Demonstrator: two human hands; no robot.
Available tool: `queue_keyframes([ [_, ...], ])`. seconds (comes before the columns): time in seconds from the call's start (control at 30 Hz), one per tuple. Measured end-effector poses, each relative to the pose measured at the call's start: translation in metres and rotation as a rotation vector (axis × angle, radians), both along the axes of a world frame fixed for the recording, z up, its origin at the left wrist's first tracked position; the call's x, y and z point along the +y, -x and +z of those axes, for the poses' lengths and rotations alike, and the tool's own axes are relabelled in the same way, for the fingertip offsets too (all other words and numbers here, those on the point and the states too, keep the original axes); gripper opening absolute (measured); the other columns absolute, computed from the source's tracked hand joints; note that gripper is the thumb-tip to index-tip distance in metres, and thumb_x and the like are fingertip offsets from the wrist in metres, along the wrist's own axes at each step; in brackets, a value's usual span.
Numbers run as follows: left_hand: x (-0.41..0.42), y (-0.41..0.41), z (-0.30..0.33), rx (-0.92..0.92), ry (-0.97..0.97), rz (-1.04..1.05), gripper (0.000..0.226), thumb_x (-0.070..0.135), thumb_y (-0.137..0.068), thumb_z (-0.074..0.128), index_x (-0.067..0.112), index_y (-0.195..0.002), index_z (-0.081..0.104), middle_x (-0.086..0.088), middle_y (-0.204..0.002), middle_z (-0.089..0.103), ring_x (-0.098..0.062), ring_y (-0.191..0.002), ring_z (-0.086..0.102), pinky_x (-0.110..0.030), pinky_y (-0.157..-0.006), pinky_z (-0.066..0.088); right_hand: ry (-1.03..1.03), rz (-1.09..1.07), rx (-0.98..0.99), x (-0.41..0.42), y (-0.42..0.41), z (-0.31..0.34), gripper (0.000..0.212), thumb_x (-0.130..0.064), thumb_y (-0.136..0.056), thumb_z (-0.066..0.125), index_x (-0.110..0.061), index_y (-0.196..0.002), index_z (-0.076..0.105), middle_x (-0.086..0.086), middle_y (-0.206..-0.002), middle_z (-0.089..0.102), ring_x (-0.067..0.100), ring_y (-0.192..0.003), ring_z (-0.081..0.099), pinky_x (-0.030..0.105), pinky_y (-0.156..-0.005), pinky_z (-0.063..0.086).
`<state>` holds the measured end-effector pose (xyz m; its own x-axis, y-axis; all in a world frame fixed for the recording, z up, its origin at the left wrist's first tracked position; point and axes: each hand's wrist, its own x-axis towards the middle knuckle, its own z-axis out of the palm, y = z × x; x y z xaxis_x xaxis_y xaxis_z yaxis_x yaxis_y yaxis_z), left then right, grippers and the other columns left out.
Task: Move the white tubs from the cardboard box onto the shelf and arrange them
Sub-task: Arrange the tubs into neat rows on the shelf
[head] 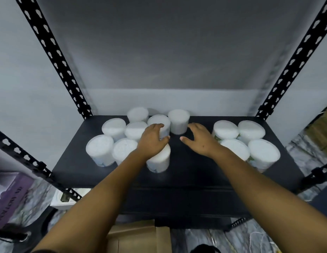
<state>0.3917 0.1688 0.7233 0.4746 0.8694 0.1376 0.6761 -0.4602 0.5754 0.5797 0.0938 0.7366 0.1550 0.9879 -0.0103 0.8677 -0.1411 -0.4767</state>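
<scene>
Several white tubs stand on the black shelf (192,172). One cluster sits left of centre, among them a front-left tub (99,149) and a tub (160,158) under my left wrist. Another group stands at the right, with a large front tub (264,152). My left hand (152,138) curls around a middle tub (160,122), thumb on its right side. My right hand (200,137) hovers with spread fingers just right of the rear centre tub (179,120), holding nothing. The cardboard box (139,236) lies below the shelf's front edge.
Black perforated uprights stand at the left (55,59) and right (294,59) of the shelf, with a grey wall behind. A purple box (8,194) lies on the floor at the left. Bare shelf surface runs along the front and between the two tub groups.
</scene>
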Motion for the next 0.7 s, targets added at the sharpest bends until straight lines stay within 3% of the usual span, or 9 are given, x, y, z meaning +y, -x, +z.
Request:
queue_keyframes([
  [0.27, 0.044, -0.008, 0.003, 0.106, -0.028, 0.003, 0.057, 0.033, -0.087, 0.061, 0.01, -0.136, 0.045, -0.012, -0.141, 0.046, -0.029, -0.13, 0.04, -0.034, -0.108, 0.031, 0.062, -0.015, 0.012, 0.054, -0.007, 0.004, 0.071, -0.049, -0.089, 0.055, -0.016, -0.147, 0.029, 0.007, -0.156, 0.022, 0.025, -0.143, 0.021, 0.039, -0.116, 0.023],
  [0.37, 0.058, -0.011, 0.003, 0.135, -0.042, 0.009, 0.064, 0.044, -0.081, 0.056, 0.009, -0.134, 0.048, -0.012, -0.137, 0.049, -0.03, -0.128, 0.042, -0.034, -0.108, 0.031, 0.096, -0.006, 0.004, 0.075, -0.011, 0.005, 0.072, -0.048, -0.088, 0.055, -0.016, -0.147, 0.028, 0.006, -0.157, 0.019, 0.024, -0.143, 0.02, 0.036, -0.116, 0.022],
  [0.7, 0.091, -0.021, 0.003, 0.385, 0.04, -0.031, 0.081, 0.056, -0.08, 0.06, 0.021, -0.146, 0.029, -0.003, -0.152, 0.03, -0.022, -0.141, 0.025, -0.036, -0.116, 0.021, 0.134, 0.097, 0.011, 0.122, -0.023, 0.0, 0.082, -0.045, -0.082, 0.067, -0.017, -0.147, 0.025, 0.008, -0.155, 0.018, 0.027, -0.142, 0.016, 0.037, -0.112, 0.022],
])
